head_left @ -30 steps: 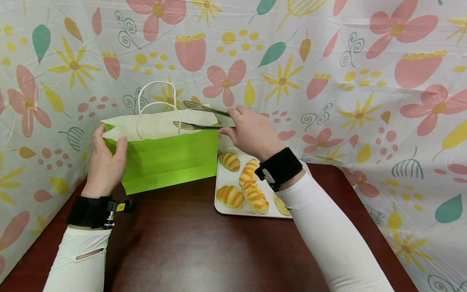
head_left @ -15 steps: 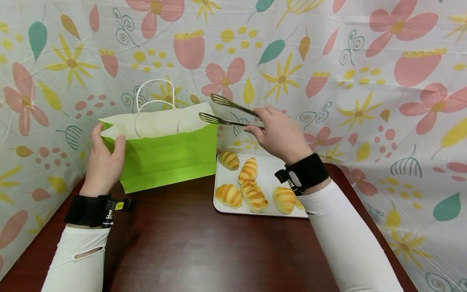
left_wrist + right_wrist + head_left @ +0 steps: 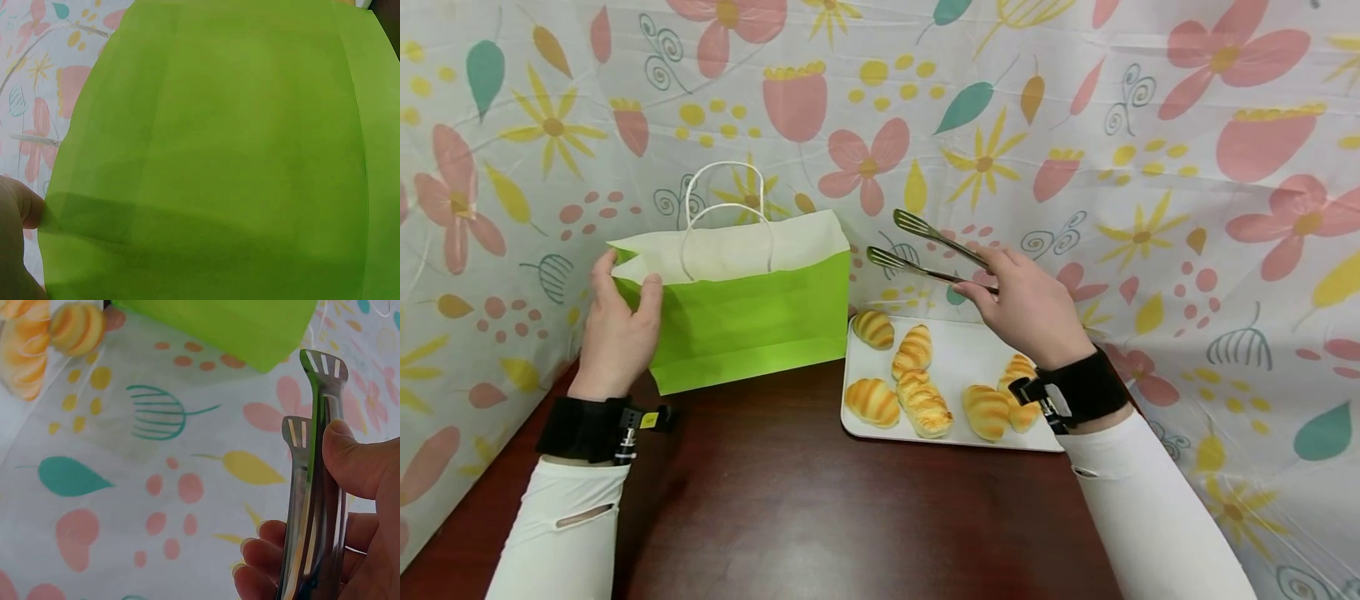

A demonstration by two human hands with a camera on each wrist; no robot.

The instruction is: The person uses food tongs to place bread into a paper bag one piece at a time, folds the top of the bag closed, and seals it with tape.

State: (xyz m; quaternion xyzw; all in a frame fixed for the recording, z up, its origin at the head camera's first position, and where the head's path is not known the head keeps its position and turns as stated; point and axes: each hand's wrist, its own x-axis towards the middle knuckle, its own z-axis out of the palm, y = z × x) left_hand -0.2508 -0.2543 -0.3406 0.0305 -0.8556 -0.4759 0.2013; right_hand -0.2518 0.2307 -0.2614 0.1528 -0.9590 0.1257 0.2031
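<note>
A green paper bag (image 3: 752, 321) with a white inside and white twisted handles (image 3: 730, 204) stands on the table at the left. My left hand (image 3: 619, 337) holds its left rim, with the thumb on the front face; the bag's green side fills most of the left wrist view. In my right hand (image 3: 1032, 310), metal tongs (image 3: 951, 247) are gripped above the tray, their slotted tips apart and nothing between them. The right wrist view shows the thumb and fingers curled round the tongs (image 3: 317, 481). What lies inside the bag is hidden.
Right of the bag, a white tray (image 3: 951, 342) bears several breads, among them a striped roll (image 3: 872, 402) and a twisted loaf (image 3: 923, 403). The dark wooden table (image 3: 805, 500) ends at a floral cloth (image 3: 880, 125) hanging behind and at both sides.
My right hand has drawn the tongs from over the bag's mouth to the right, above the tray. More breads on the right show now. The left hand and bag have stayed put.
</note>
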